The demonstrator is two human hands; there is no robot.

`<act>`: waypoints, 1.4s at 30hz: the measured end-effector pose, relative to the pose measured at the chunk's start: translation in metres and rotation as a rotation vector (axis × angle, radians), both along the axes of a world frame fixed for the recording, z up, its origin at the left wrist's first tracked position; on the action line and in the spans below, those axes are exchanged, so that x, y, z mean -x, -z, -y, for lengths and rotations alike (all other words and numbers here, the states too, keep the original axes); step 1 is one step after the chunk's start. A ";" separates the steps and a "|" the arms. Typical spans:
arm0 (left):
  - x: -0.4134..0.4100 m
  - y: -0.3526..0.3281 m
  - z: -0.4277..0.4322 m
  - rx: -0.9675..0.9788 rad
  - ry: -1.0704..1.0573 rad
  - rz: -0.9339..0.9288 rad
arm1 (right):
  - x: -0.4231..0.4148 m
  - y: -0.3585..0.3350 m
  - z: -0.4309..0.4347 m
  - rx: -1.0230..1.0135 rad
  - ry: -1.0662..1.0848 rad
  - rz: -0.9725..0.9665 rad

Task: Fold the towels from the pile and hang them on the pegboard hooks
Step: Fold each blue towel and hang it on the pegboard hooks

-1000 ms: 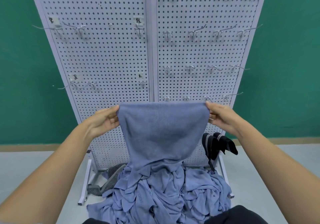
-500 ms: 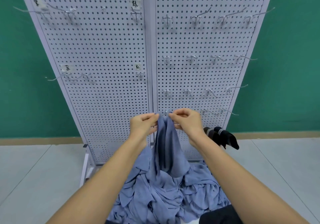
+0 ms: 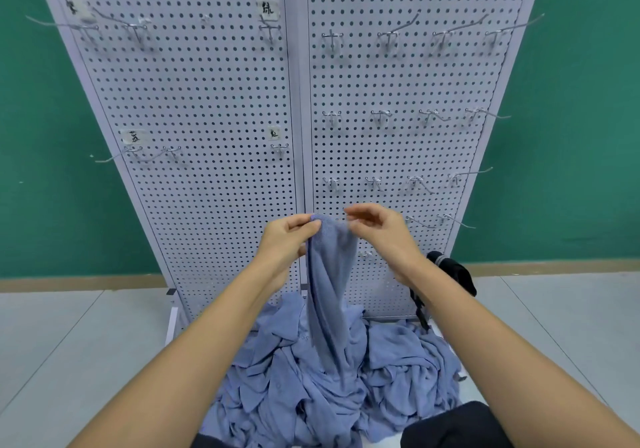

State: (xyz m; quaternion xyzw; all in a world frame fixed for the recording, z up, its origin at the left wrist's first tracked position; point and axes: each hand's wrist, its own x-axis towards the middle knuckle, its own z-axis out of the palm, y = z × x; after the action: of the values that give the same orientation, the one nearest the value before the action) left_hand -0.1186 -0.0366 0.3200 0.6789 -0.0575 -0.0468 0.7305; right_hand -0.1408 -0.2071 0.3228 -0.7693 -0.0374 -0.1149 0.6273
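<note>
Your blue-grey towel (image 3: 329, 274) hangs gathered into a narrow drape. Its lower end runs into the crumpled pile (image 3: 398, 361) on the floor at the foot of the pegboard (image 3: 207, 101). Your left hand (image 3: 287, 240) pinches its top between thumb and curled fingers. Your right hand (image 3: 381, 236) is just beside that top, fingers curled and blurred, so its grip cannot be told. One towel is raised; the pile is too tangled to count; the pegboard has two panels.
</note>
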 end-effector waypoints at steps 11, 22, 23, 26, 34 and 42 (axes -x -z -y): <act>-0.005 -0.016 -0.013 -0.067 0.158 0.119 | -0.028 -0.037 0.014 0.509 -0.330 0.032; -0.013 0.007 -0.008 -0.286 -0.034 0.097 | -0.029 -0.052 0.003 0.938 -0.041 0.140; -0.013 0.016 -0.009 -0.276 -0.057 0.033 | -0.031 -0.051 0.003 0.869 -0.033 0.126; -0.013 0.052 -0.018 -0.252 -0.074 -0.261 | -0.034 -0.051 0.001 0.695 -0.012 0.065; 0.009 0.108 0.003 0.112 0.128 -0.869 | -0.024 -0.077 0.009 0.217 -0.063 0.036; -0.012 0.094 0.012 0.612 0.063 -0.791 | -0.010 -0.069 0.075 -0.096 0.107 0.007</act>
State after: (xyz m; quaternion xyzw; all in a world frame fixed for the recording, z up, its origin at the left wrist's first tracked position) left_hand -0.1065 -0.0481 0.2259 0.3618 0.1921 -0.3036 0.8602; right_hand -0.1305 -0.2822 0.3914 -0.7387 0.0074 -0.1528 0.6564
